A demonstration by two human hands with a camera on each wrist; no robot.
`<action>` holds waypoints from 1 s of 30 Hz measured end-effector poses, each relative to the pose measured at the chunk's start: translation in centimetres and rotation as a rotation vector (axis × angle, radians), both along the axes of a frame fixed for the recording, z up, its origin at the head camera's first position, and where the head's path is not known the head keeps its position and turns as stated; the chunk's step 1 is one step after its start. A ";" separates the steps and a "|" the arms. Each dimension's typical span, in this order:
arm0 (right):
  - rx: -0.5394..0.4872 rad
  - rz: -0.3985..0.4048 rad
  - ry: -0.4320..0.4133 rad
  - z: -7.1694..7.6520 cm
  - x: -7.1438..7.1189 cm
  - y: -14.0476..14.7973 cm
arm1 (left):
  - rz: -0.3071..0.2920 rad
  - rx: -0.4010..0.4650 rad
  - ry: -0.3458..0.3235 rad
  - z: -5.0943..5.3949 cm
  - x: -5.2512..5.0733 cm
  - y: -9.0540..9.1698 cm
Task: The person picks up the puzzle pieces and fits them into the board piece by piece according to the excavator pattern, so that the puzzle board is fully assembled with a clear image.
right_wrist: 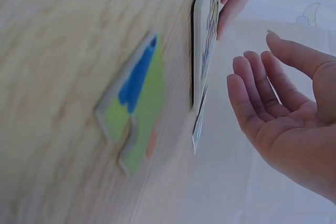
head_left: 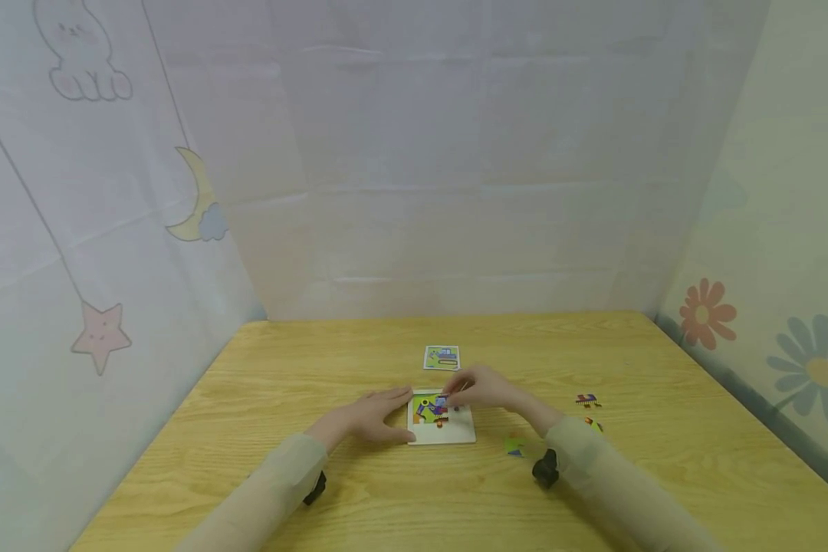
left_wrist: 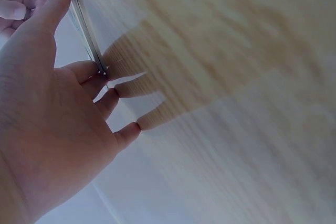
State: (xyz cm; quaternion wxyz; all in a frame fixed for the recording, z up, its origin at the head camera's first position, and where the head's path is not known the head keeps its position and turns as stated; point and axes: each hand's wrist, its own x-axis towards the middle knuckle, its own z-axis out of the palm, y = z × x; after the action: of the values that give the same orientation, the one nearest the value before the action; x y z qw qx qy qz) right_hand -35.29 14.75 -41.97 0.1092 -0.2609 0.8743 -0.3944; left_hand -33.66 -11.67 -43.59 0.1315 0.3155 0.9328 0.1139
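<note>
In the head view, a puzzle tray lies flat on the bench, about midway between its left and right edges. The left hand is at the tray's left side, fingers spread; the right hand is over its far right part, and whether it pinches anything cannot be told here. A picture card lies toward the bench's far edge. A green piece and two multicoloured pieces lie toward the right edge. The tray looks light and stiff, likely to slide unless braced by its pale rim.

In the left wrist view, the thumb and index finger meet the tray's edge near its two ends; the other fingers are apart, tips down at the bench: a sound place to steady it.

In the right wrist view, the fingers curl loosely, thumb apart, nothing visible between. The green piece shows a thick edge and a notch; it should be light and rigid, best pinched by opposite sides, sparing the notch.
</note>
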 end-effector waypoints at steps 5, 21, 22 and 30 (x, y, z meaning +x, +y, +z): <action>-0.056 0.021 0.046 0.4 0.1 1.2 | -0.002 -0.002 0.002 0.0 -0.1 0.0; -0.108 -0.028 0.061 2.0 0.7 6.3 | -0.001 0.004 0.008 0.1 0.1 0.0; -0.099 -0.036 0.071 2.1 0.7 6.8 | -0.001 0.004 0.008 0.1 0.2 0.1; -0.075 -0.084 0.106 2.1 0.6 9.9 | 0.001 0.013 0.002 0.3 0.3 0.1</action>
State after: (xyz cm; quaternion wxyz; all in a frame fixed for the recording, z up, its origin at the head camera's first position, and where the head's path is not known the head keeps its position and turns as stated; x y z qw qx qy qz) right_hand -34.73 24.68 -39.84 0.0363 -0.2485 0.8737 -0.4166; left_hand -33.31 -11.54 -43.34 0.1284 0.3161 0.9324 0.1197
